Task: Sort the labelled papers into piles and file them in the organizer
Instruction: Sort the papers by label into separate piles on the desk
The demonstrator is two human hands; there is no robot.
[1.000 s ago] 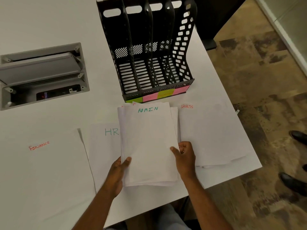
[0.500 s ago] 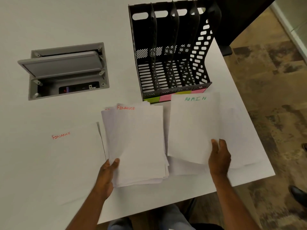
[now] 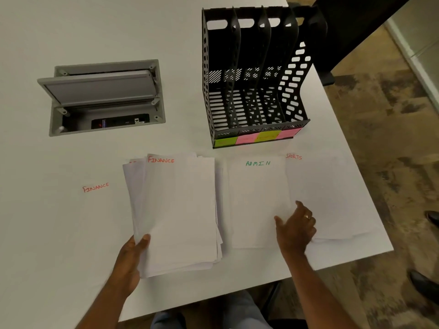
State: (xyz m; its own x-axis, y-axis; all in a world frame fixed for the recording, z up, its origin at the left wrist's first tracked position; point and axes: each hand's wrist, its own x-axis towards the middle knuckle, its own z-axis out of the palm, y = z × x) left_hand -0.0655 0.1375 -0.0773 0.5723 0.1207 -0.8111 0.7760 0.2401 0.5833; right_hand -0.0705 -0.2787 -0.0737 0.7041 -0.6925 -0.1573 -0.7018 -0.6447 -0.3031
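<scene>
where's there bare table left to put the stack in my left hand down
Bare table lies behind the open cable box, and between that box and the black organizer. The near strip is crowded: FINANCE sheet, the held stack, ADMIN sheet and SPORTS pile lie side by side.

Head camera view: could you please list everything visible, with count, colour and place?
organizer: one, black, four empty slots, far right of table
sticky notes: four, green and pink, on the organizer's front lip
cable box: one, grey, lid open, set into the table, far left
FINANCE sheet: one, white, near left
stack: one, white, FINANCE on top, centre
ADMIN sheet: one, white, right of the stack
SPORTS pile: one, white, near right edge
shoes: black, on the floor, right
left hand: holds the stack
right hand: open, on the ADMIN sheet
</scene>
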